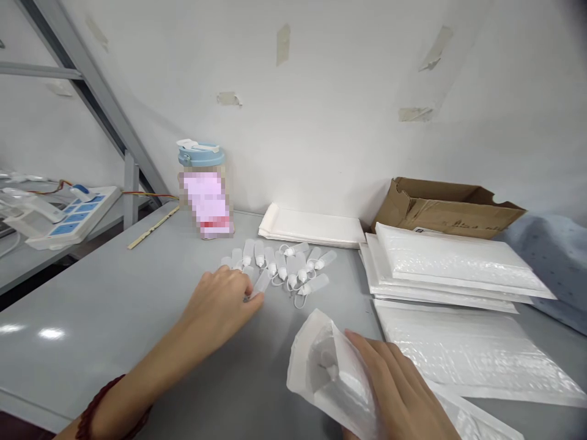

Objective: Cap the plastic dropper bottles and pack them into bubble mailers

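My left hand is at the near left edge of a group of small translucent bottles with white tips and loop caps. Its thumb and fingers close on one bottle. Near the bottom centre, my right hand grips a white bubble mailer whose mouth gapes towards the upper left. Inside that mailer something translucent with a white tip shows, partly hidden by its wall.
White bubble mailers are stacked at the right, with another nearer. Flat white packets and a cardboard box stand by the wall. A blue-lidded container, a wooden strip and a power strip are left.
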A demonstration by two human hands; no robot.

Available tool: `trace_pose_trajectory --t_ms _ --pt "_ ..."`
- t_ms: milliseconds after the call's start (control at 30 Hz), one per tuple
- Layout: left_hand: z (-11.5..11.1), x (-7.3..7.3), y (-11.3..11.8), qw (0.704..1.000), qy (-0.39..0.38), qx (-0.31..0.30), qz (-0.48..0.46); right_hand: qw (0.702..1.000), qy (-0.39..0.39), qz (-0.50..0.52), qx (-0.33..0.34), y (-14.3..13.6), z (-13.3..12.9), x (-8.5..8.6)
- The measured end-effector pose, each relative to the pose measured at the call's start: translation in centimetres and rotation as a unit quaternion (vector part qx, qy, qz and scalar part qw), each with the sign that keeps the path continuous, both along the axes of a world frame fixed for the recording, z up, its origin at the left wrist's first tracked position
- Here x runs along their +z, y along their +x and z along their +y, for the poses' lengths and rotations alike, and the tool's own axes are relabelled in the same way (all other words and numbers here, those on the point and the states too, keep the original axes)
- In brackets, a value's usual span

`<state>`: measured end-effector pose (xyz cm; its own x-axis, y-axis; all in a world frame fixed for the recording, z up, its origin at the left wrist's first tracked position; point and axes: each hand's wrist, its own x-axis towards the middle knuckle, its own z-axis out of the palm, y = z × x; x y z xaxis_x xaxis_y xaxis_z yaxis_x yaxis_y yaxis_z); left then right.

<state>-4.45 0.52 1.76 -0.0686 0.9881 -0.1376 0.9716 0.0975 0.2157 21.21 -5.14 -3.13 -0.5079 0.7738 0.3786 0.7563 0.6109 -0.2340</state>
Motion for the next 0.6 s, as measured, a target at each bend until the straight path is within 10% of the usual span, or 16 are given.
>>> trace_pose_trajectory --t_ms 233,600 --pt "-1.0 2.3 -1.4 0.980 0.077 0.077 -0.167 1.000 -0.007 0.010 0.002 -0.2 0.0 -0.2" --pt "-3.0 1.0 1.9 0.896 -0.033 -0.364 -0.251 0.994 -0.021 -0.061 0.094 0.9 0.6 0.0"
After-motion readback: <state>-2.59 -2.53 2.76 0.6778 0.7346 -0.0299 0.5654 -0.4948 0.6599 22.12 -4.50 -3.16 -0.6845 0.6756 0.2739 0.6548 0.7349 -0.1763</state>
